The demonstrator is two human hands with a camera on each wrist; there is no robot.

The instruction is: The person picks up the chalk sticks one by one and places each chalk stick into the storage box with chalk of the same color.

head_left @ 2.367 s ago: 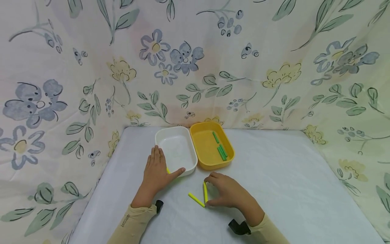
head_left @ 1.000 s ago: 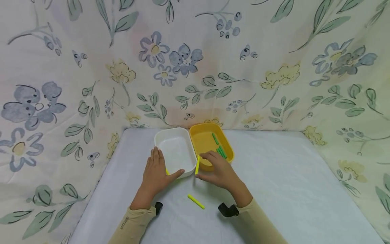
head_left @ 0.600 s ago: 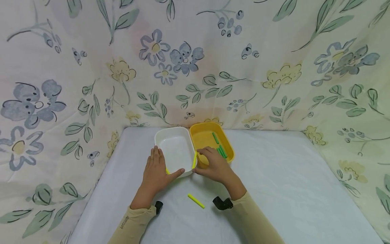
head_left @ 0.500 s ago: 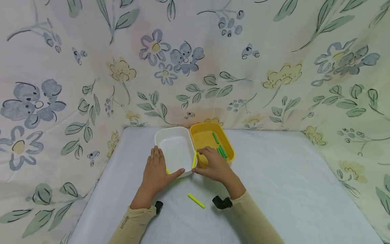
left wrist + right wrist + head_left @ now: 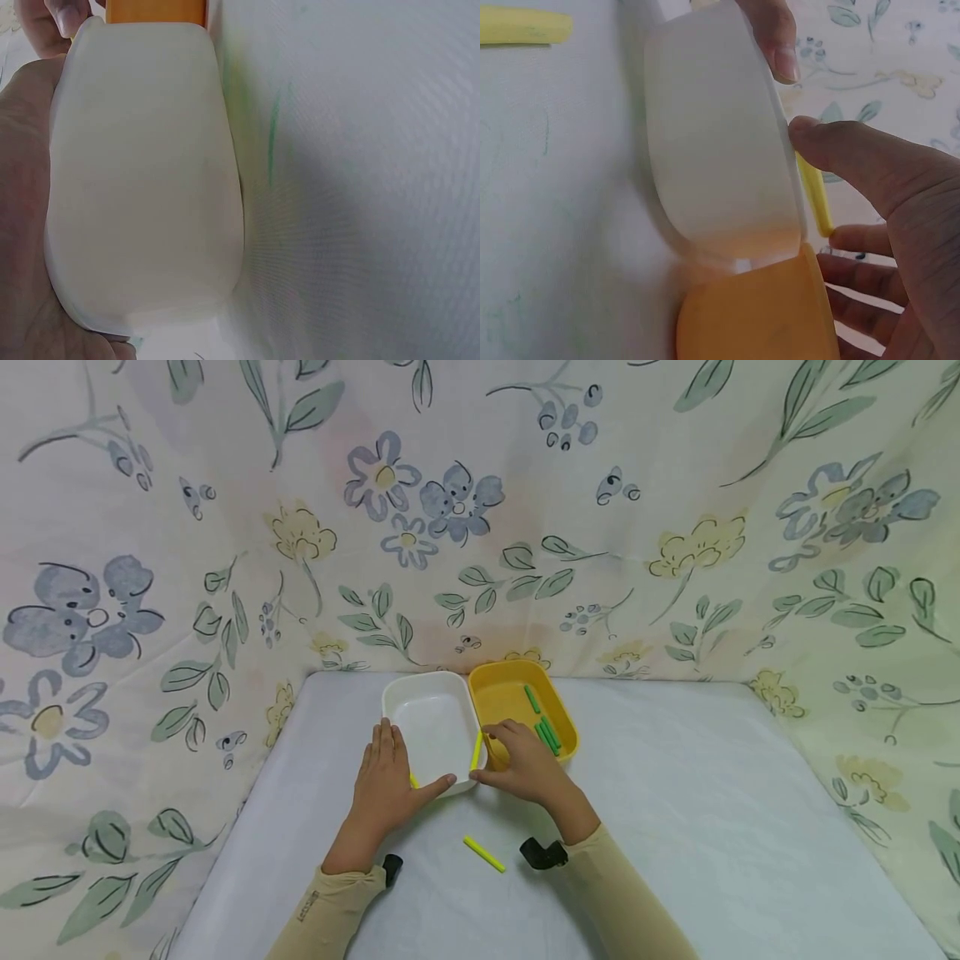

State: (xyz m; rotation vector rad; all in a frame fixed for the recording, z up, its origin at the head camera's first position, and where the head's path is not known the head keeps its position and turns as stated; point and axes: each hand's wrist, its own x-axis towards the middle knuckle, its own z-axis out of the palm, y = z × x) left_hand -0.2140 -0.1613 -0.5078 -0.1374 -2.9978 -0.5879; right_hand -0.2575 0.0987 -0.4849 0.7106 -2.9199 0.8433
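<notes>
A yellow chalk stick (image 5: 476, 752) is pinched lengthwise between thumb and fingertip of my right hand (image 5: 528, 767). It is over the right side of the white tray (image 5: 435, 714), and in the right wrist view this chalk (image 5: 815, 196) shows just above the rim. My left hand (image 5: 382, 789) rests along the tray's left and near rim, fingers straight and thumb spread. Beside that thumb another yellow chalk (image 5: 413, 781) shows inside the tray, mostly hidden by the hand. One more yellow chalk (image 5: 483, 853) lies on the cloth nearer me.
A yellow-orange tray (image 5: 498, 700) adjoins the white one on its right, holding green chalk pieces (image 5: 532, 698). White cloth (image 5: 712, 793) covers the table, with faint chalk marks (image 5: 273, 139) beside the white tray. Floral fabric (image 5: 585, 568) hangs behind.
My right hand has lifted one yellow chalk off the cloth and carried it up and left over the white tray, lowering slightly at the last. The left hand has stayed put.
</notes>
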